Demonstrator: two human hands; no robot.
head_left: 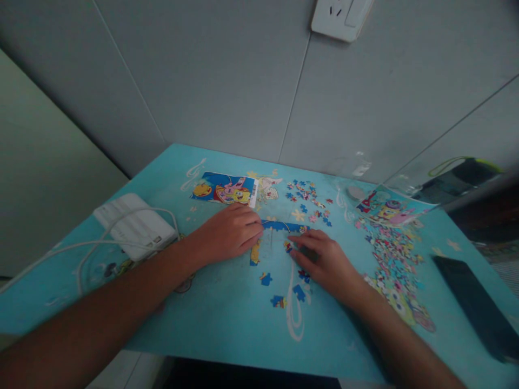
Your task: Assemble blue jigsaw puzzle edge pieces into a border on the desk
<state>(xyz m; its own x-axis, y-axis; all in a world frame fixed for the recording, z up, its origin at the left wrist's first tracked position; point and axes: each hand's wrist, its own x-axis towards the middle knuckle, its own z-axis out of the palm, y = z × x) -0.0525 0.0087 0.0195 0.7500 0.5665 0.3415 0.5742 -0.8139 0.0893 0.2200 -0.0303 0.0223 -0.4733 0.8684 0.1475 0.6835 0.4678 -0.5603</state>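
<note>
We saw a turquoise printed tabletop (227, 319) with a smooth, slightly scuffed matt finish, its white swirls looking printed on. The small flat cardboard jigsaw pieces (395, 259) heaped on it looked like printed card with a faint sheen, as did the joined blue strip of puzzle border (279, 226). The rectangular cartoon picture sheet (223, 190) looked like glossy printed paper. The white ribbed box (135, 224) seemed smooth matt plastic, and its white cable (87, 244) rubbery. The flat black slab (478, 308) had a dark, smooth, dull surface. The grey wall panels (227, 81) were matt and even; the white wall socket (340, 16) was smooth plastic.
</note>
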